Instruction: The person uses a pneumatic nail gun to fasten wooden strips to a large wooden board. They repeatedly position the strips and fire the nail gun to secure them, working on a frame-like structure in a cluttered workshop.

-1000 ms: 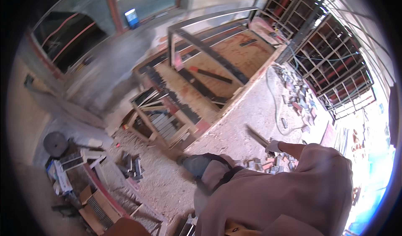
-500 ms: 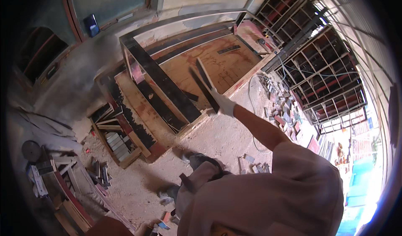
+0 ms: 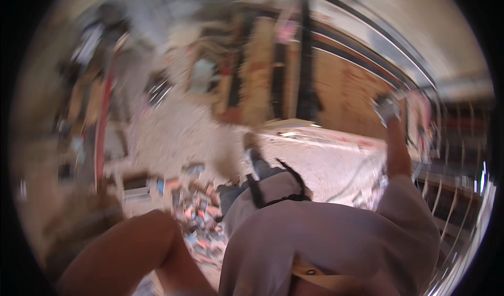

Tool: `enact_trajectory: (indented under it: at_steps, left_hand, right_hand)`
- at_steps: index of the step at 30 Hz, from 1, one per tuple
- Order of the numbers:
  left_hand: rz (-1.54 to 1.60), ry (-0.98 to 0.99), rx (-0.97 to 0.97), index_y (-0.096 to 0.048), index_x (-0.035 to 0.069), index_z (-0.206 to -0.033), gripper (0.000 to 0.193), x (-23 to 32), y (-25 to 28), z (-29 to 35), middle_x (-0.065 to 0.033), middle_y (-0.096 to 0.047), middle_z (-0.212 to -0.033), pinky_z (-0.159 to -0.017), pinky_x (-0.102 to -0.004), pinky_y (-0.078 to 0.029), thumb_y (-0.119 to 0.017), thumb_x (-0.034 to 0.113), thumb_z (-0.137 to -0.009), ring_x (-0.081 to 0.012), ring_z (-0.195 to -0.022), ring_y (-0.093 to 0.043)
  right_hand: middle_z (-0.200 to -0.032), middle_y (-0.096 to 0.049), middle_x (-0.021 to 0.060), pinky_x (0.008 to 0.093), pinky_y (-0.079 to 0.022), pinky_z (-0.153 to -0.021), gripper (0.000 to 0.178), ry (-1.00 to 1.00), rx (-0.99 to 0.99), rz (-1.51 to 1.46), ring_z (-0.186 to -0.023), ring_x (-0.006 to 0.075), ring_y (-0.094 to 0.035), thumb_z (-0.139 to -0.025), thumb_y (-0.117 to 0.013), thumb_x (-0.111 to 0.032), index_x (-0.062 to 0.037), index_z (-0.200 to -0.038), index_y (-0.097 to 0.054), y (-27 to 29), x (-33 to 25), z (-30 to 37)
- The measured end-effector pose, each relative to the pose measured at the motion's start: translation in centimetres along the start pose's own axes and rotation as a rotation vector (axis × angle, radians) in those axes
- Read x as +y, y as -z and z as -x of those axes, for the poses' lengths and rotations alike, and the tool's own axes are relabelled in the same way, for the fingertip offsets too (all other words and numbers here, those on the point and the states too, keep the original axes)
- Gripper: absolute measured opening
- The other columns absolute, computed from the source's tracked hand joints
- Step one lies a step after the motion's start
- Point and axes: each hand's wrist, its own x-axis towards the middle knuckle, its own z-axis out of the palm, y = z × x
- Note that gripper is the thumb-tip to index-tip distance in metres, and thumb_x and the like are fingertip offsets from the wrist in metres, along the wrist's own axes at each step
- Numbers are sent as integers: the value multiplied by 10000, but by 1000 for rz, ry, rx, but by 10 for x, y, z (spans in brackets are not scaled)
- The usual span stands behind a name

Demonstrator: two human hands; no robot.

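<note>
My right hand (image 3: 387,109), in a white glove, reaches out over the right end of the brown wooden panel (image 3: 346,88). Motion smears its fingers, so I cannot see whether they hold anything. The panel has reddish stains and sits within a dark-edged wooden frame (image 3: 306,60). Along its front side lie pale, thin wood pieces (image 3: 291,124). My left arm (image 3: 126,249) is bent at the lower left, with the left hand out of the picture.
Below my body, broken tile or brick pieces (image 3: 202,212) litter the dusty floor (image 3: 173,133). A red-edged timber piece (image 3: 103,128) stands among scrap at the left. Metal grating (image 3: 457,165) rises at the right. My legs are at the middle.
The view has swung round and blurred. The long strips seen at my right hand are no longer visible there. That arm now reaches farther right, and my left arm has come into view.
</note>
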Motion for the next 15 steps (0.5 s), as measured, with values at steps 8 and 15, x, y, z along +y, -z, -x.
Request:
enact_trajectory:
  at_steps: [8,15]
  left_hand:
    - [-346,723,385,-652,-12,-1120,241,-74,174,239,-120,-684,-976,-738,-377,-506,-581,148,-955,-239,-871,-654]
    - [-916,1661,-258,-640,-28,-878,363,-25,284,679,-216,-662,-760,-597,-462,-461,-592,329,-919,-331,-694,-656]
  right_hand:
    - [-998,-707,83,498,-566,-709,277,807,-10,227,-841,274,-697,-866,-558,-359,-160,-982,-713,-190,-80,49]
    - [-842,-704,122,335,-593,-604,400,189,-858,-1384,-637,222,-683,-955,-635,-364,18,-1073,-649,-20,-421,203]
